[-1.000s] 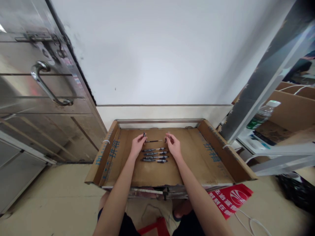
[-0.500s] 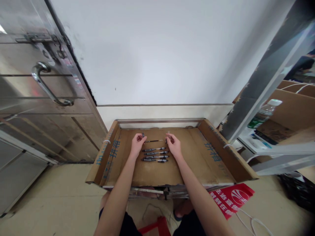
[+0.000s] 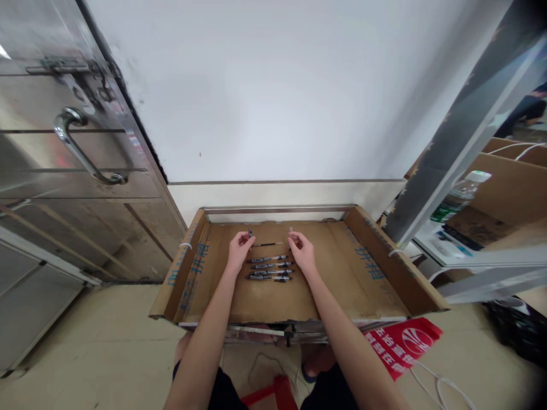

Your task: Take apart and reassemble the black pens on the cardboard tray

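Note:
My left hand [image 3: 240, 246] is closed, with a dark pen part [image 3: 250, 232] poking up between thumb and fingertips. Across from it, my right hand [image 3: 301, 248] pinches a small clear pen barrel piece [image 3: 291, 230], partly covered by the fingers. Between the two hands a thin dark pen refill [image 3: 267, 244] lies on the cardboard, its tip toward the right hand. Several black click pens [image 3: 270, 266] with clear front ends lie in a row just below it, side by side.
The shallow cardboard tray [image 3: 342, 285] has raised side walls. A steel door with a handle [image 3: 88, 148] stands at left. On the right are a shelf with a water bottle [image 3: 461, 196] and an open cardboard box [image 3: 513, 193]. A red printed sheet [image 3: 404, 346] hangs by the front edge.
The clear piece in my right hand now stands up more visibly above the fingertips. In my left hand the dark part has shifted very slightly right. The pens and refill stay put.

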Action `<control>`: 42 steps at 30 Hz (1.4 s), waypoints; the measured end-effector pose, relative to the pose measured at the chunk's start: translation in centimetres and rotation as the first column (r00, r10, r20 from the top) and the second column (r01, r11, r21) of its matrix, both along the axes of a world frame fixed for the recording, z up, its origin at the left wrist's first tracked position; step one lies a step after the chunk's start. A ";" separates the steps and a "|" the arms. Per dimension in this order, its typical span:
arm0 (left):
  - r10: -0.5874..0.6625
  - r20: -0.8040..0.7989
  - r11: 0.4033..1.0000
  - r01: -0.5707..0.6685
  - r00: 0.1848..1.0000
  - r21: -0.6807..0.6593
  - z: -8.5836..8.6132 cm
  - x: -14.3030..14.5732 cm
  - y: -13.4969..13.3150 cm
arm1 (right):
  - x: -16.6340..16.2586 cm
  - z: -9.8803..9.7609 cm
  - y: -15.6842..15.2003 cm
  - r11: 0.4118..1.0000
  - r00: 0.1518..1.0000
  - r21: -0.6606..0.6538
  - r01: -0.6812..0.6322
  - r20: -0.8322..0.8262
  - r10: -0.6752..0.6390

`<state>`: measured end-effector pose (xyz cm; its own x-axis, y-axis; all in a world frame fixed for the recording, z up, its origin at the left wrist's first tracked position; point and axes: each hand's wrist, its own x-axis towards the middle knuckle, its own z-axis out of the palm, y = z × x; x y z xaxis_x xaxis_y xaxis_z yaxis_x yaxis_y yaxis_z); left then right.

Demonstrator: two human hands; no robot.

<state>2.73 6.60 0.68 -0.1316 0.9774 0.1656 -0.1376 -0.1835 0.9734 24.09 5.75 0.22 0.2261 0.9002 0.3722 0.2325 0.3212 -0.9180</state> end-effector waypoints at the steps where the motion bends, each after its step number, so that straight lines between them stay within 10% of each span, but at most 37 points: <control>1: -0.002 0.000 1.000 0.002 1.000 -0.002 0.0 0.0 0.0 | 0.0 0.0 0.0 1.000 1.000 0.006 0.001 0.005 -0.001; 42: 0.048 -0.077 0.998 -0.044 0.996 0.054 0.0 -0.2 0.0 | 0.1 0.2 -0.2 0.998 0.993 0.046 0.050 0.109 -0.055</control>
<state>2.52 6.60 0.67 -0.1609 0.9604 0.2276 -0.0518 -0.2385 0.9698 24.15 5.52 0.37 0.2283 0.8707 0.4355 0.3491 0.3444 -0.8715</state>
